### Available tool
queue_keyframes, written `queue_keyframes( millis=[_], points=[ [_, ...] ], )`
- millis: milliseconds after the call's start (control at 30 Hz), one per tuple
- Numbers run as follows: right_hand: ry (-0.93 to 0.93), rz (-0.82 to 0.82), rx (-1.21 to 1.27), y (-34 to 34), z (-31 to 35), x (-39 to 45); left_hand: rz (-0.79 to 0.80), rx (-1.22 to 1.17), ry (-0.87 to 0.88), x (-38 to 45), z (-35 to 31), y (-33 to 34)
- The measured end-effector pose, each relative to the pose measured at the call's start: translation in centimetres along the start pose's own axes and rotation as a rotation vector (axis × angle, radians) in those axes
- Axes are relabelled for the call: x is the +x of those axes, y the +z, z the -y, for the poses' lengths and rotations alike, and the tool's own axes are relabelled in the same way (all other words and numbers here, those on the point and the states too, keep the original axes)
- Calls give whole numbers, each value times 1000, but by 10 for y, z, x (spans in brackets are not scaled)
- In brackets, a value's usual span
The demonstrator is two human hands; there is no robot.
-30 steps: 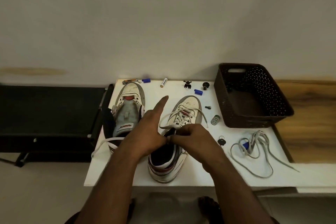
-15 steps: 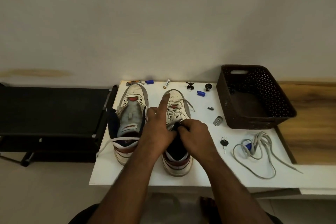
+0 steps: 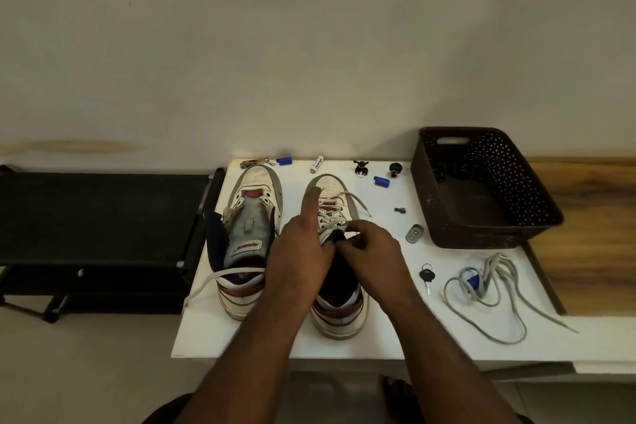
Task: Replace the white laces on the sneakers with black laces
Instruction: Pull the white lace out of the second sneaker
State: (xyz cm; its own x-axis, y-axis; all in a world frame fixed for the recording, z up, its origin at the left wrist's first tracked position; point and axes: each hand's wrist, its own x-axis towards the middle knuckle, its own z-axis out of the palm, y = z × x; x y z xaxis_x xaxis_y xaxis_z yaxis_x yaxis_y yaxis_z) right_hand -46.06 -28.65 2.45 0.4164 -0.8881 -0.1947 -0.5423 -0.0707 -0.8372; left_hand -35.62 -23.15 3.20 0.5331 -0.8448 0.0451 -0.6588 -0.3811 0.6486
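The right-hand sneaker stands toe-away on the white table, just beside its mate, and its white lace is partly undone: a few crossings remain over the lower eyelets while one loose end trails off toward the right of the toe. Both hands meet at the top of the tongue, probably to work the lace out of the upper eyelets. The left hand rests on the shoe's collar with its index finger stretched straight along the toe box, likely to steady the shoe; whether its other fingers hold the lace cannot be told. The right hand has its fingers curled in a pinch at the eyelet row, apparently on the lace, though the grip itself is partly hidden. The left sneaker already has bare eyelets, its tongue pulled up, with a white lace end draped across its heel and over the table's edge. A loose greyish lace lies coiled to the right near a key and a dark basket. No black laces are clearly visible.
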Motion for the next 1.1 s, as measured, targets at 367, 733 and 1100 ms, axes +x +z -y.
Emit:
queue_keyframes(
  millis=[367, 733, 1100],
  points=[
    [-17, -43, 76, -15, -4, 6, 0, -37, 10, -2, 11, -3],
    [14, -111, 425, -1, 5, 9, -186, -273, 23, 10, 2, 5],
    [99, 57, 1111, -27, 16, 12, -119, -1210, -133, 22, -10, -31]
  ],
)
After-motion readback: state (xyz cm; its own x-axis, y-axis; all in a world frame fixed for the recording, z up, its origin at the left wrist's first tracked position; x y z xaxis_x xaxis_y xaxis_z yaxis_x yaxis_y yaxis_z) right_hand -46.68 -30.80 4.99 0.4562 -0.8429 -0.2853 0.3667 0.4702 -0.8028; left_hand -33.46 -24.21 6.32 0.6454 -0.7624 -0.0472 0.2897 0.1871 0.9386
